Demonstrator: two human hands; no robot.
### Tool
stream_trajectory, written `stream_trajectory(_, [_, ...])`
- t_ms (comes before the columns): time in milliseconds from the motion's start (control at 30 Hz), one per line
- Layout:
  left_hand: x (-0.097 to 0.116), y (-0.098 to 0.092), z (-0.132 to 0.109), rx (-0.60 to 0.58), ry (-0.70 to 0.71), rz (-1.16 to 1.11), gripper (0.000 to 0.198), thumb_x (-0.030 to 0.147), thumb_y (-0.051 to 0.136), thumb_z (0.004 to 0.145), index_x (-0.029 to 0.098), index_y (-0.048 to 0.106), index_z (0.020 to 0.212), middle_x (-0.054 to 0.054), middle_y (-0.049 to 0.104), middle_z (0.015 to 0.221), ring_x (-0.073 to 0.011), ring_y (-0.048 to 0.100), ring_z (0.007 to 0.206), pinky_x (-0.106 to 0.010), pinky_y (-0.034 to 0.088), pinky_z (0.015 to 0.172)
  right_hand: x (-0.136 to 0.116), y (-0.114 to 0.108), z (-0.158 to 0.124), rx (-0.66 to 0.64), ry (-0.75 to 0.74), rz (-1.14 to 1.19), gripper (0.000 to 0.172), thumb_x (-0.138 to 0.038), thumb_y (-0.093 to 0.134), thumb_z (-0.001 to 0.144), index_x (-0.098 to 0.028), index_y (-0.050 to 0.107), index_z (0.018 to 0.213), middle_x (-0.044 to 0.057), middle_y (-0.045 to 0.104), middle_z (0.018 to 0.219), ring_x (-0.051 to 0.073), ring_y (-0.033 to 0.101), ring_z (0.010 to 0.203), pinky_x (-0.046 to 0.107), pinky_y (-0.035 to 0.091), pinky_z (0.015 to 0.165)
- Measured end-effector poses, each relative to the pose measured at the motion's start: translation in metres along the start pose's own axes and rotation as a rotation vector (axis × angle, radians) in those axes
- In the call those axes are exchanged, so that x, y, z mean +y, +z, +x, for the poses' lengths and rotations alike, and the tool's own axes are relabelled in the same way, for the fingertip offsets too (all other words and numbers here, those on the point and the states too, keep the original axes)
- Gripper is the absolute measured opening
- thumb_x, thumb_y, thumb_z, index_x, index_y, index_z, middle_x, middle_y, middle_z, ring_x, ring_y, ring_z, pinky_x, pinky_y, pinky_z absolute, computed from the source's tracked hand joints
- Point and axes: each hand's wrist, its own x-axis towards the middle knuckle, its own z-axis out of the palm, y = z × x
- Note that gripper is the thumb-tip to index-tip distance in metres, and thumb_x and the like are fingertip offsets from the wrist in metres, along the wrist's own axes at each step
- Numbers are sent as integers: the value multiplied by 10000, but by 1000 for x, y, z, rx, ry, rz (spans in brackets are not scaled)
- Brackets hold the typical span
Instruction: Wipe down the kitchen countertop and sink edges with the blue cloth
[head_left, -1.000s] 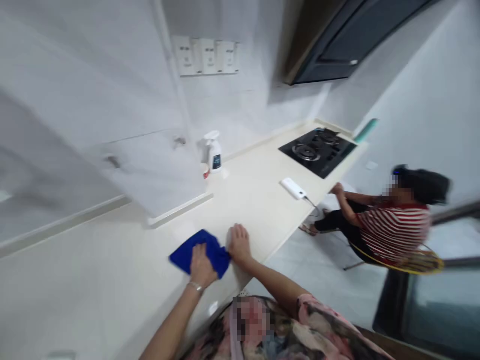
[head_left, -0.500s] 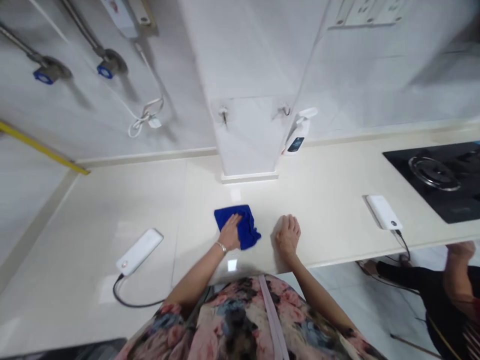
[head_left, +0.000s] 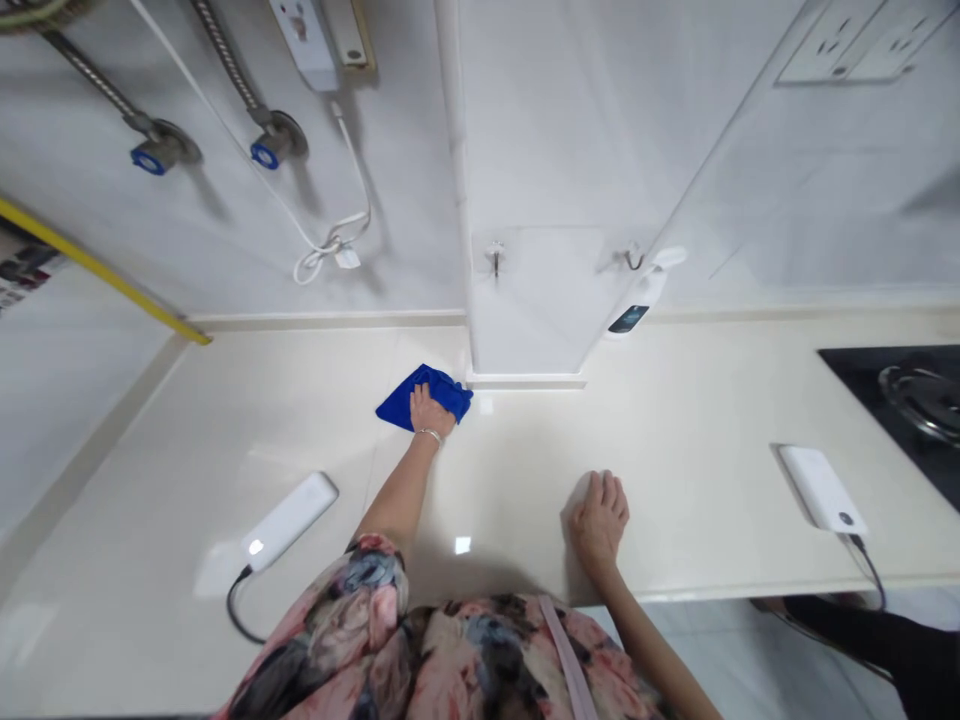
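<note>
A blue cloth [head_left: 400, 402] lies on the cream countertop [head_left: 675, 420], close to the foot of the white tiled pillar [head_left: 536, 310]. My left hand [head_left: 429, 411] is stretched far forward and presses down on the cloth, fingers curled over it. Nearer the counter's front edge, my right hand [head_left: 598, 513] rests flat on the bare surface with fingers together, holding nothing.
A white power bank [head_left: 289, 520] with a cable lies at the left, another power bank [head_left: 822, 487] at the right. A spray bottle [head_left: 637, 299] leans by the pillar. The black gas hob [head_left: 907, 400] sits far right. Another person's dark-clad leg [head_left: 870, 640] shows below the counter edge.
My left hand has pushed the blue cloth away from me, toward the pillar and the wall. My right hand stayed planted on the counter. The view swung left and steadied.
</note>
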Motion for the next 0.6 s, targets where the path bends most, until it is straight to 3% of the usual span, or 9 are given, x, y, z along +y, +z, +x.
stream_trajectory(167, [9,-9,42,-78,10,79,768,432,465,936,-6,462,1567,-193,244,1732,-342,131,1632,-450,105,1345,-3,6,1,0,25,-19,590,-198,374,916,-25,529,1458,220,422,1581,332,276,1522,516,286,1233])
stream_trajectory(300, [9,-19,54,-129,19,97,715,385,447,940,26,498,1555,-170,260,1731,-328,117,1636,-442,105,1343,-5,10,3,-21,55,-29,591,-181,383,911,-29,548,1458,208,436,1581,333,279,1522,507,274,1240])
stream_trajectory(433, [9,-23,36,-125,44,82,705,411,477,945,32,520,1537,-199,300,1707,-359,182,1619,-477,172,1330,-6,12,6,-31,62,-17,593,-166,411,894,-44,562,1454,202,440,1581,335,283,1526,493,267,1244])
stream_trajectory(600, [-1,-12,-17,-102,125,50,754,451,496,958,33,441,1583,-192,335,1695,-352,207,1613,-451,179,1333,-6,13,7,-31,59,-38,596,-153,401,896,-35,557,1459,202,433,1585,345,282,1525,489,251,1250])
